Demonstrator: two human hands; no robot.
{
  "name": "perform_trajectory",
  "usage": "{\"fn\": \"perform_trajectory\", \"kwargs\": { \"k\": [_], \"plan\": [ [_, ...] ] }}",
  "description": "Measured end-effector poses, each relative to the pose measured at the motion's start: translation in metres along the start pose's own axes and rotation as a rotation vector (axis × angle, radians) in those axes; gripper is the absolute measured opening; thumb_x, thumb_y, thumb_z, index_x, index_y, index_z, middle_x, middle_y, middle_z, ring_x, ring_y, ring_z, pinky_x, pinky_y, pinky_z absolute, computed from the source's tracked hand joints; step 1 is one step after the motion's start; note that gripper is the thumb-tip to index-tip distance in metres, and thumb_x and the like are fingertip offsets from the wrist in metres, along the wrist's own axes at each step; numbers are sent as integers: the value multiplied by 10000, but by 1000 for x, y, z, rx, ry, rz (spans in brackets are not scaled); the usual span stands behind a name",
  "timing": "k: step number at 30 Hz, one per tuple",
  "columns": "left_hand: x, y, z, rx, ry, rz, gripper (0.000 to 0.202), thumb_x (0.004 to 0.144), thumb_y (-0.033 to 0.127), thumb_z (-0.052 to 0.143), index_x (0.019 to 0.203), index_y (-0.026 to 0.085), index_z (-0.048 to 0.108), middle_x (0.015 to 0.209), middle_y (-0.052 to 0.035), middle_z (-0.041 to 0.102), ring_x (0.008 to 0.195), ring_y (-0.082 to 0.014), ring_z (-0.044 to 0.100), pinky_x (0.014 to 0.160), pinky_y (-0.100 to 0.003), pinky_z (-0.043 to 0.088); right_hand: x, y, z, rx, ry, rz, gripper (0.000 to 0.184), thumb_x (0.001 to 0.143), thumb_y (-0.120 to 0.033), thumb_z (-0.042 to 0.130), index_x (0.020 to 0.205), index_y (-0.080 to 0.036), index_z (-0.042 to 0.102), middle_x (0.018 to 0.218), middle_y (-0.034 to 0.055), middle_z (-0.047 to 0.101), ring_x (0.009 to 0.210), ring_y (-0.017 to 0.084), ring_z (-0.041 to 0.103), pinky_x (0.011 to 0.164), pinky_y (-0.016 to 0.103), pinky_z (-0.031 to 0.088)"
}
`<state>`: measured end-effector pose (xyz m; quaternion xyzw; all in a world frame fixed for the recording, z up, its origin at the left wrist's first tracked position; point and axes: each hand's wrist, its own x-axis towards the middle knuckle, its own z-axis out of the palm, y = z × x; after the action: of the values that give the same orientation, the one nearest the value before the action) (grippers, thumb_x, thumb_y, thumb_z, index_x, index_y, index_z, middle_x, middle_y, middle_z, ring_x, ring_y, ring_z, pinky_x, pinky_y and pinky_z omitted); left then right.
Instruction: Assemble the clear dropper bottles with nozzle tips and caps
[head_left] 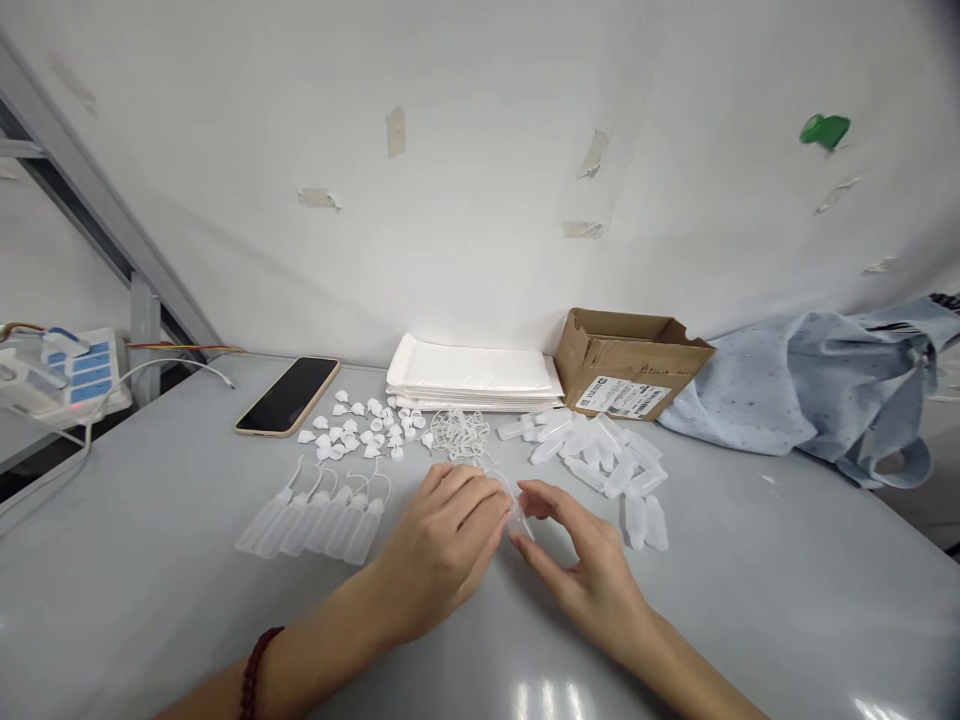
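Note:
At the middle of the table, my left hand (452, 540) is curled closed over one end of a small translucent plastic bottle (519, 522). The thumb and fingers of my right hand (581, 560) pinch the same bottle from the other side. A thin white strap runs up beside it, and my left fingers hide much of the bottle. Left of my hands lies a row of several capped bottles (315, 522) with straps. Beyond them are loose white caps (366, 428) and a tangle of white straps (459, 434). Several uncapped bottles (607, 452) are heaped to the right.
A phone (289, 397) lies at the back left, near a power strip (90, 370) with cables. Against the wall are a stack of white envelopes (472, 368) and an open cardboard box (630, 365). Light blue cloth (757, 385) drapes over the right rear edge.

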<state>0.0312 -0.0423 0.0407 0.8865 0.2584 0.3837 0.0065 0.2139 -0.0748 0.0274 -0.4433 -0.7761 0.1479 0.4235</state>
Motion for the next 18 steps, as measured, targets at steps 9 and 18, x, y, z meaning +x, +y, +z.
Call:
{"fn": "perform_trajectory", "kwargs": {
  "k": [9, 18],
  "plan": [
    [-1, 1, -3, -12, 62, 7, 145, 868, 67, 524, 933, 166, 609, 893, -45, 664, 853, -180, 566, 764, -344, 438, 1, -7, 4, 244, -12, 152, 256, 838, -170, 583, 1085, -232, 612, 944, 51, 679, 838, 190, 645, 756, 342, 555],
    [-1, 8, -3, 205, -69, 99, 250, 871, 131, 509, 1110, 85, 564, 1017, -133, 648, 949, -269, 561, 776, -424, 434, 7, -7, 2, 827, 12, 627, 287, 742, -337, 735, 974, -205, 631, 916, 57, 709, 825, 218, 693, 775, 357, 546]
  ]
}}
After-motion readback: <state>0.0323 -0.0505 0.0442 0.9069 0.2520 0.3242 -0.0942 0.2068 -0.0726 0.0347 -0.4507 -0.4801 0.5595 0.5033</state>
